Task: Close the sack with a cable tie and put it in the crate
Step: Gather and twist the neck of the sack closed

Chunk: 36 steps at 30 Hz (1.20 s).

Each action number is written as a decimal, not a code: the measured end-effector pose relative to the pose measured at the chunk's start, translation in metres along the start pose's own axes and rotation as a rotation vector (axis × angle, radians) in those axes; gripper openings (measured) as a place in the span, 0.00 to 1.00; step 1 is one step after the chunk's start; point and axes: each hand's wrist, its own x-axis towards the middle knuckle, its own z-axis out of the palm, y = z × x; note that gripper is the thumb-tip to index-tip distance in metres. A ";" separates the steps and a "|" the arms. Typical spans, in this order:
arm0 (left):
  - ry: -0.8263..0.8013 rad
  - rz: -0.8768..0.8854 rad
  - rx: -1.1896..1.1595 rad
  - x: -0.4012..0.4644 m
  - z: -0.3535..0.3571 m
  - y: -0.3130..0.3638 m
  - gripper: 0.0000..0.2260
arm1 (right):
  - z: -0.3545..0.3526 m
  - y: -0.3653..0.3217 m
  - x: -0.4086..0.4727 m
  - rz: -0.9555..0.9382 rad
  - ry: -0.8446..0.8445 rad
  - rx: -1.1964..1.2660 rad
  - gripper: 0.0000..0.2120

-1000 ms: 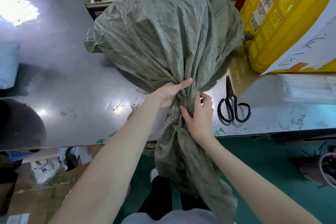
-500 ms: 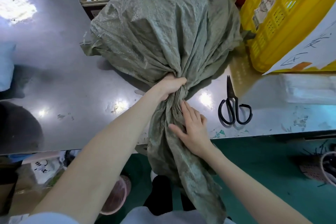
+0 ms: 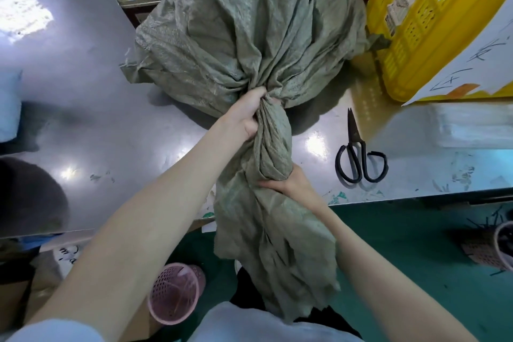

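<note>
The left hand (image 3: 248, 116) and right hand (image 3: 288, 182) both squeeze the bunched neck of the green sack (image 3: 244, 36) lying on the desk (image 3: 83, 91), so it is gathered but not tied (no cable tie shows), and the yellow crate (image 3: 433, 22) waits beside it.

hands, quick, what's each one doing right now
Left hand: grips the gathered neck of the sack.
Right hand: grips the twisted neck lower down.
</note>
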 end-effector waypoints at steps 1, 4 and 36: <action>0.001 0.014 -0.029 -0.001 0.000 0.001 0.18 | 0.004 -0.001 0.003 -0.004 0.009 -0.001 0.25; -0.027 0.041 -0.054 -0.004 0.000 0.004 0.17 | 0.010 0.000 0.009 -0.040 0.049 -0.026 0.40; -0.049 -0.021 0.587 -0.002 -0.011 0.013 0.14 | 0.016 0.016 -0.030 -0.174 0.391 -0.503 0.23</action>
